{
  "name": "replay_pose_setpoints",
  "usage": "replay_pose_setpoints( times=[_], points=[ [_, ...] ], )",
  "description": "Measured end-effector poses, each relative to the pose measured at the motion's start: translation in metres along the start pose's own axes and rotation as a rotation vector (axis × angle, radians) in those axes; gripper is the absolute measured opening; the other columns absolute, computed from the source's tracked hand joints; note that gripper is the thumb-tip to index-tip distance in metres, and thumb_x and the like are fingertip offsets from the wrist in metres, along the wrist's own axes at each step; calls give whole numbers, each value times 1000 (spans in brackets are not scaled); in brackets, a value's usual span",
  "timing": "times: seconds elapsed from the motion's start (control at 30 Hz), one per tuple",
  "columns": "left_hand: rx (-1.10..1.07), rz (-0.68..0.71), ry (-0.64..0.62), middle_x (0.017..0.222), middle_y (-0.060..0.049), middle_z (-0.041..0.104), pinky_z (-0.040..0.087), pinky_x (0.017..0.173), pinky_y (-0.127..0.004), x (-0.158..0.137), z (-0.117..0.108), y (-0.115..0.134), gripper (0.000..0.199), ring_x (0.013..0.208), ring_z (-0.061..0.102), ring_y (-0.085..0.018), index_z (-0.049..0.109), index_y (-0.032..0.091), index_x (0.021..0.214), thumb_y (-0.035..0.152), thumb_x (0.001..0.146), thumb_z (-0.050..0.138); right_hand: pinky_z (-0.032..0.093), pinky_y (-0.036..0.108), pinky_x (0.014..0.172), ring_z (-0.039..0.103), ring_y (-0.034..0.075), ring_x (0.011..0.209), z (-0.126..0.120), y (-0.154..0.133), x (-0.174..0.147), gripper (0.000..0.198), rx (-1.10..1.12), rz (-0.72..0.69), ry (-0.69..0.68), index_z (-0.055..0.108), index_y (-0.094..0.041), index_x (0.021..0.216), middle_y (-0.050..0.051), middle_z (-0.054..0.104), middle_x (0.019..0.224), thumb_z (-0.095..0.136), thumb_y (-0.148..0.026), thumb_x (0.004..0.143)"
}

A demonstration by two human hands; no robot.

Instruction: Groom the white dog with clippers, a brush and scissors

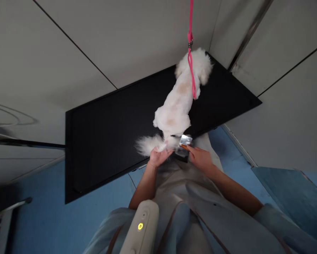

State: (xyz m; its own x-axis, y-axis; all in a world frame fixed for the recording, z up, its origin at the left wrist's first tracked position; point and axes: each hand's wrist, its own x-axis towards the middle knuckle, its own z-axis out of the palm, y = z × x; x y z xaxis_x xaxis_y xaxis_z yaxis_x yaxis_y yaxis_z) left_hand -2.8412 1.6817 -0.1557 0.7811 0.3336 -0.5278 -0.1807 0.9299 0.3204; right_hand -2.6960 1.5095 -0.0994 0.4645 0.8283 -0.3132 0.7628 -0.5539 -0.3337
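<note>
A white dog (175,107) with closely trimmed body hair and a fluffy head sits or stands facing away from me on a black grooming table (105,134). Its long-haired tail (149,144) spreads to the left near the table's front edge. My left hand (159,157) is at the base of the tail, with the hair held across its fingers. A slicker brush (185,141) with a wooden handle and metal-coloured head is gripped in my right hand (201,158), just right of the tail hair. The brush head is slightly blurred.
A pink grooming loop (191,70) hangs from above down to the dog's shoulders. Grey panelled walls (81,31) stand behind the table. Below lies a blue floor (95,201), with a teal board (293,194) at right. A pale device (141,225) with a yellow light sits on my chest.
</note>
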Motion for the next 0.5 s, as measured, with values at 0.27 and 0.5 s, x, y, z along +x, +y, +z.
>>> replay_pose_setpoints(
  times=[0.27, 0.5],
  points=[
    [-15, 21, -8, 124, -17, 70, 47, 104, -45, -5, 0, 5, 42, 123, 62, -31, 68, 14, 113, 28, 77, 54, 48, 28, 74, 70, 22, 92, -6, 21, -8, 50, -98, 37, -55, 52, -34, 149, 8, 75, 105, 37, -22, 102],
    [170, 119, 67, 114, -11, 74, 47, 107, -40, -5, 4, 1, 35, 116, 65, -29, 72, 15, 106, 23, 76, 54, 49, 27, 84, 69, 20, 103, -7, 0, 3, 48, 45, -79, -26, 51, -29, 150, 8, 73, 115, 36, -28, 104]
  ],
)
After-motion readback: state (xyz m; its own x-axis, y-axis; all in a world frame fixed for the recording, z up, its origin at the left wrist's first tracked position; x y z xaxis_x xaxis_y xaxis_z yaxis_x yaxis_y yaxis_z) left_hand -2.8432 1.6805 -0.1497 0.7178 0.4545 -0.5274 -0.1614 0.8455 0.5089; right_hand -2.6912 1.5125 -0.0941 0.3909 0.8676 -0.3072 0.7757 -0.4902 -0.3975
